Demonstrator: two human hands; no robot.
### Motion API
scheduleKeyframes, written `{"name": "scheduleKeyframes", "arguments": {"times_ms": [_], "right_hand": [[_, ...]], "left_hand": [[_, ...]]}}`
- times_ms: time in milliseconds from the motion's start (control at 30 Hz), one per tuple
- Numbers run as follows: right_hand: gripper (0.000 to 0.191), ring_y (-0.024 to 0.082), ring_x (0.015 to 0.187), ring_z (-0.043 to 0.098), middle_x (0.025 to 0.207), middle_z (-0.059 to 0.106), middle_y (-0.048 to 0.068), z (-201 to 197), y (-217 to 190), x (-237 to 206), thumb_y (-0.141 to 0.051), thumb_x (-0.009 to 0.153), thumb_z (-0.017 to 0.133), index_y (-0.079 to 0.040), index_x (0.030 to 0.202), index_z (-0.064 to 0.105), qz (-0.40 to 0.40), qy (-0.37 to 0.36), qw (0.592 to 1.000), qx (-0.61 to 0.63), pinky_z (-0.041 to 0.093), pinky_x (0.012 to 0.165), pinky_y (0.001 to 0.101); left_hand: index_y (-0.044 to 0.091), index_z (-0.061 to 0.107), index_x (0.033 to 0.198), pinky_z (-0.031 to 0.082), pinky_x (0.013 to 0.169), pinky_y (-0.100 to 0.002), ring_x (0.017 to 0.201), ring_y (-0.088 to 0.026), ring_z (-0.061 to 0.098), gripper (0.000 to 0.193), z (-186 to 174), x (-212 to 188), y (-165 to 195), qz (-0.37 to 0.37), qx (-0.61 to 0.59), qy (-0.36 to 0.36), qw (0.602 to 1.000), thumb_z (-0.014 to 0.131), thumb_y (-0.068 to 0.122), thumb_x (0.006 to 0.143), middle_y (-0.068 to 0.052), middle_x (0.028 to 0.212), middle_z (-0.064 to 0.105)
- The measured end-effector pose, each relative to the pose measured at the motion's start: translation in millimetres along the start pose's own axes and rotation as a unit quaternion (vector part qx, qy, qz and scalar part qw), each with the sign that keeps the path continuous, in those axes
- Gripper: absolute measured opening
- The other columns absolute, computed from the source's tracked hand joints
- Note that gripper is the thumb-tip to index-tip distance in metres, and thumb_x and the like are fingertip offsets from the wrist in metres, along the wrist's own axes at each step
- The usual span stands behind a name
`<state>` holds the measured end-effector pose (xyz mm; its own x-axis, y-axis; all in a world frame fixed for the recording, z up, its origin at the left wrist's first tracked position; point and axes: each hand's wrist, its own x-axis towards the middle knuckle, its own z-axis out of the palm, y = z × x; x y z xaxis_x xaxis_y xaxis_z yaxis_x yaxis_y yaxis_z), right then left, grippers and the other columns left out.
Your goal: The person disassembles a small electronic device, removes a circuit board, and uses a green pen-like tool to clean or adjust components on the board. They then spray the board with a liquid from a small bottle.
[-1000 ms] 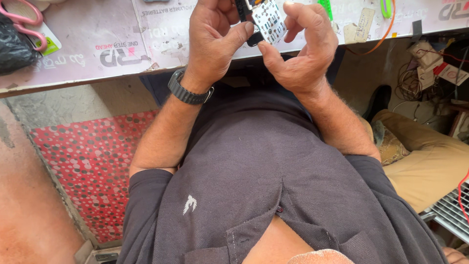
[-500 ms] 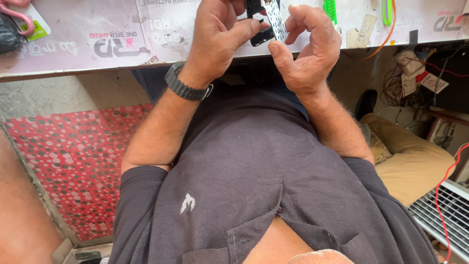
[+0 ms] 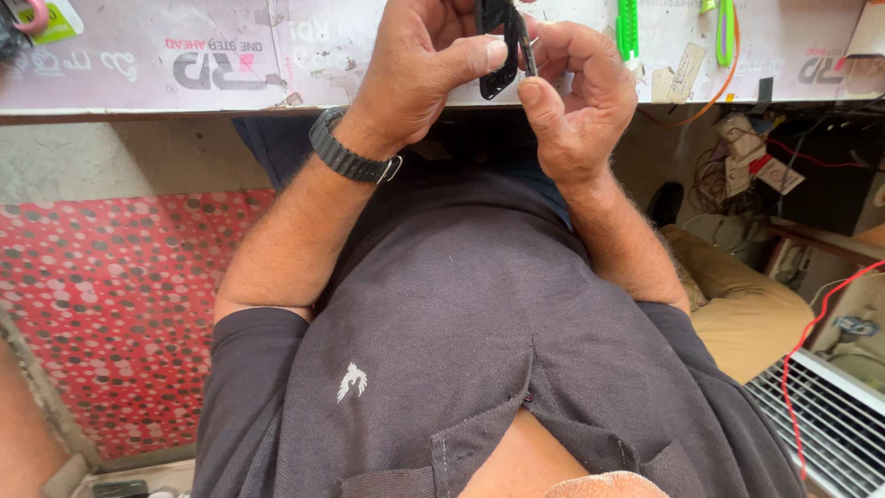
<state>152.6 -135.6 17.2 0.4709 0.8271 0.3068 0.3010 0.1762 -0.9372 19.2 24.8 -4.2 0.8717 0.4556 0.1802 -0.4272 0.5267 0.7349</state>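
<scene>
- Workbench [image 3: 230, 65] of pale, scuffed board runs along the top of the view, with a red dotted floor mat [image 3: 101, 304] below it and tangled wires at the right.
- Left hand [image 3: 415, 69], with a black wristwatch [image 3: 348, 152], pinches a small flat black plastic part [image 3: 496, 55] between thumb and fingers, just above the bench edge.
- Right hand [image 3: 576, 101] is curled closed around the same part, thumb pressed to its lower edge.
- Compared with a moment ago, the part has turned: its pale patterned face no longer shows, only a dark narrow side.
- Both hands have drawn closer together, so the handling looks finer now.
- Green tools [image 3: 628, 28] lie on the bench beside the hands.
</scene>
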Motion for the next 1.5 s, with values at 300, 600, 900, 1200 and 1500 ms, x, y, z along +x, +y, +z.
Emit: {"name": "scheduleKeyframes", "arguments": {"times_ms": [300,600,900,1200,1500], "right_hand": [[0.043,0.011,0.089,0.067,0.108,0.072,0.009,-2,0,0,-0.027,0.104,0.080,0.003,0.130,0.062,0.072,0.026,0.992,0.100,0.055,0.075,0.0230],[0.035,0.017,0.072,0.066,0.099,0.073,0.013,-8,-9,8,-0.028,0.108,0.072,0.003,0.124,0.066,0.105,0.009,0.981,0.161,0.054,0.061,0.0269],[0.034,0.018,0.069,0.065,0.098,0.073,0.014,-15,-14,11,-0.027,0.111,0.068,0.004,0.124,0.065,0.108,0.006,0.985,0.137,0.053,0.057,0.0282],[0.033,0.020,0.067,0.065,0.097,0.073,0.017,-15,-13,10,-0.025,0.111,0.068,0.006,0.122,0.064,0.128,0.015,0.980,0.149,0.053,0.055,0.0287],[0.035,0.017,0.072,0.066,0.100,0.072,0.015,-16,-11,8,-0.026,0.111,0.069,0.006,0.124,0.065,0.088,0.009,0.990,0.106,0.055,0.059,0.0272]], "left_hand": [[0.005,0.063,0.127,0.061,0.104,-0.030,0.111,-0.014,0.069,0.031,-7,-4,-7,0.042,0.026,-0.010,0.999,0.083,0.015,0.106,-0.007,0.117,0.068],[0.006,0.059,0.136,0.063,0.106,-0.032,0.118,-0.018,0.071,0.040,-5,-2,-3,0.070,-0.006,-0.035,0.997,0.083,0.020,0.106,-0.009,0.126,0.068],[0.002,0.058,0.133,0.060,0.100,-0.032,0.113,-0.017,0.068,0.036,0,-1,-3,0.042,-0.045,-0.029,0.998,0.083,0.013,0.110,-0.010,0.127,0.067],[0.002,0.055,0.133,0.067,0.095,-0.032,0.110,-0.019,0.073,0.039,4,4,0,0.042,-0.049,-0.016,0.998,0.083,0.013,0.108,-0.010,0.129,0.064],[0.003,0.055,0.131,0.062,0.106,-0.031,0.116,-0.016,0.070,0.033,3,4,2,0.041,-0.005,-0.020,0.999,0.077,0.012,0.107,-0.008,0.125,0.066]]}}
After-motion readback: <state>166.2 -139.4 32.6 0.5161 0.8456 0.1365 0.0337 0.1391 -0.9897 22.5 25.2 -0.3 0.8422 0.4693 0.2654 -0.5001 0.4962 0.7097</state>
